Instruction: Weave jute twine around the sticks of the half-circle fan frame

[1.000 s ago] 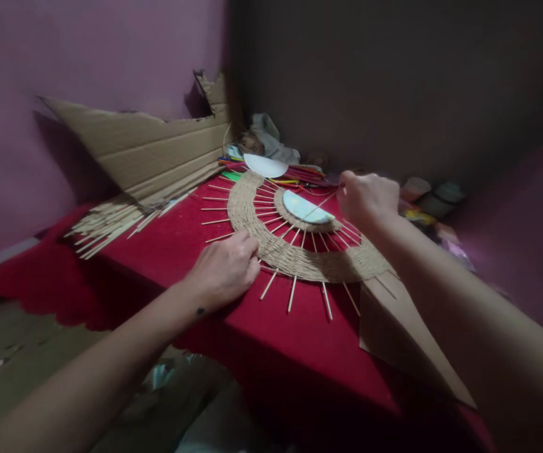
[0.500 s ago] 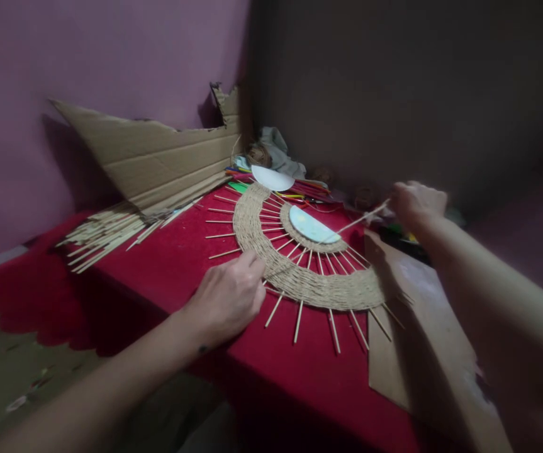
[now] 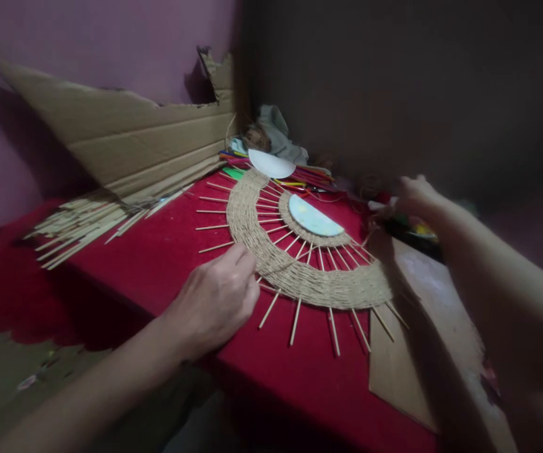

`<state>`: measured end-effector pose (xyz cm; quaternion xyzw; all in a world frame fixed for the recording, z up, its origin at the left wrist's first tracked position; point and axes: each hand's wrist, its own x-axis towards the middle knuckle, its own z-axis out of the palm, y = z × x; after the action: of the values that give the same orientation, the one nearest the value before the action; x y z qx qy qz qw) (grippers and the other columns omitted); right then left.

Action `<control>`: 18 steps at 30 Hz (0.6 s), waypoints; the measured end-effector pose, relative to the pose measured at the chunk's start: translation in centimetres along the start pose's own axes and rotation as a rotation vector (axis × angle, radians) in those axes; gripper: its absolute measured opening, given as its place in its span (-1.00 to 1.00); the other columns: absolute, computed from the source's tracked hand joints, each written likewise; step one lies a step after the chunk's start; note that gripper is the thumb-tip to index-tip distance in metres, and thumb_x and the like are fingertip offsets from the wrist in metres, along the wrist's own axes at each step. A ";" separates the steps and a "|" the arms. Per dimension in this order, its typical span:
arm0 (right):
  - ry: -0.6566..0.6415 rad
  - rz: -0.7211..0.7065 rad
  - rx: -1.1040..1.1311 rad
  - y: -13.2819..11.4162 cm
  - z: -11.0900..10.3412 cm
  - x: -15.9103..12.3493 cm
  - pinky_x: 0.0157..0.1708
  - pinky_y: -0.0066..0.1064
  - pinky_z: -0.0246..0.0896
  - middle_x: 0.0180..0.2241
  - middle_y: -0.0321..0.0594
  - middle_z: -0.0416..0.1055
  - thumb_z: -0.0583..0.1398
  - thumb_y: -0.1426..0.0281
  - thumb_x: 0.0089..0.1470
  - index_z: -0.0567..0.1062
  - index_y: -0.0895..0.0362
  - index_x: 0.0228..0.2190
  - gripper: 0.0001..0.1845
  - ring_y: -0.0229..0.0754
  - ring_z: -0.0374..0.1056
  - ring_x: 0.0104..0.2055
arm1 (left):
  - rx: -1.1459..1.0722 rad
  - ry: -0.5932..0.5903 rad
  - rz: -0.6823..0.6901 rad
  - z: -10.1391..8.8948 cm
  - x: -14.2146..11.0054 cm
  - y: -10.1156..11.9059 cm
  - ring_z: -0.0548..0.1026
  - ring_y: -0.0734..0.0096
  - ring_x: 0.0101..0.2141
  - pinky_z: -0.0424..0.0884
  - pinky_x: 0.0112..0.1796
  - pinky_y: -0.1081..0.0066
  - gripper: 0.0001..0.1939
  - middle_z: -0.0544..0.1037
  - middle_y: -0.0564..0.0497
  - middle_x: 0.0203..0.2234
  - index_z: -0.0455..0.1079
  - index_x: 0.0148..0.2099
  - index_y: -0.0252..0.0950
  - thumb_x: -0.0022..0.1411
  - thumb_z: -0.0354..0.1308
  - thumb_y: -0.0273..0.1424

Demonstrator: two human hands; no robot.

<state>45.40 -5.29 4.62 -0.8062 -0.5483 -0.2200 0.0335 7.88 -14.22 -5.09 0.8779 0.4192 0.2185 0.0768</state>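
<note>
The left hand [image 3: 221,299] is nearest, its thumb and fingers pinched together at the outer edge of a tan, curved band of woven cord [image 3: 316,286]; whether they grip the cord or a stick is hidden. The band lies on a red cloth [image 3: 158,270], its right end over a flat brown board [image 3: 398,371]. Thin pale sticks [image 3: 294,322] fan out through it from a smaller woven arc, which curves around a pale blue half-disc [image 3: 313,216]. The right hand [image 3: 416,196] is raised past the band's right end, its fingers bent and blurred; I cannot tell what they pinch. Farther back at left, loose pale sticks lie in a pile [image 3: 77,223] below a jagged brown cardboard sheet [image 3: 124,129]. Beyond the band, a white half-disc [image 3: 271,164] rests beside thin coloured rods [image 3: 313,177], near a brown ball of twine [image 3: 256,137] and a crumpled grey cloth [image 3: 280,135].
</note>
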 end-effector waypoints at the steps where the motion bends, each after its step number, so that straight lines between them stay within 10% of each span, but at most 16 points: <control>1: -0.020 -0.043 0.026 -1.5 -0.3 -1.0 -0.48 -0.37 0.04 -0.13 0.28 0.38 0.24 0.35 -0.06 0.50 0.37 -0.10 -0.52 -0.20 0.34 -0.34 | -0.022 0.005 0.005 -0.1 0.0 0.0 0.36 0.39 -0.40 0.29 -0.35 0.36 -0.85 0.32 -0.02 -0.39 0.22 -0.36 -0.30 0.23 -0.14 -0.48; 5: 0.063 -0.292 0.343 -7.8 -3.2 -7.2 -0.29 -0.37 0.12 -0.21 0.03 0.45 0.09 0.56 0.01 0.56 0.26 -0.26 -0.71 -0.15 0.34 -0.22 | -0.072 0.025 -0.013 -0.4 -0.1 0.1 0.33 0.43 -0.43 0.28 -0.36 0.38 -0.88 0.32 -0.04 -0.37 0.21 -0.35 -0.30 0.22 -0.12 -0.48; 10: -0.289 -0.767 0.756 -12.7 -5.7 -15.7 -0.33 -0.45 0.18 -0.43 -0.25 0.46 0.13 0.57 -0.02 0.54 0.15 -0.44 -0.81 -0.29 0.33 -0.38 | -0.062 0.042 -0.149 -0.4 0.0 0.7 0.27 0.46 -0.53 0.19 -0.47 0.39 -0.97 0.34 0.01 -0.46 0.17 -0.36 -0.27 0.14 -0.07 -0.46; 18: -0.285 -0.787 1.020 -13.1 -2.0 -17.9 -0.31 -0.45 0.22 -0.39 -0.25 0.35 0.15 0.58 0.02 0.51 0.17 -0.42 -0.85 -0.31 0.30 -0.34 | -0.320 0.263 -0.333 -1.0 0.5 0.3 0.30 0.50 -0.57 0.23 -0.48 0.45 -0.96 0.40 0.08 -0.57 0.23 -0.38 -0.27 0.07 0.01 -0.41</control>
<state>27.59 -16.30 -3.04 -0.4497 -0.8366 0.1806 0.2556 7.96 -14.07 -3.89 0.7375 0.5245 0.3785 0.1944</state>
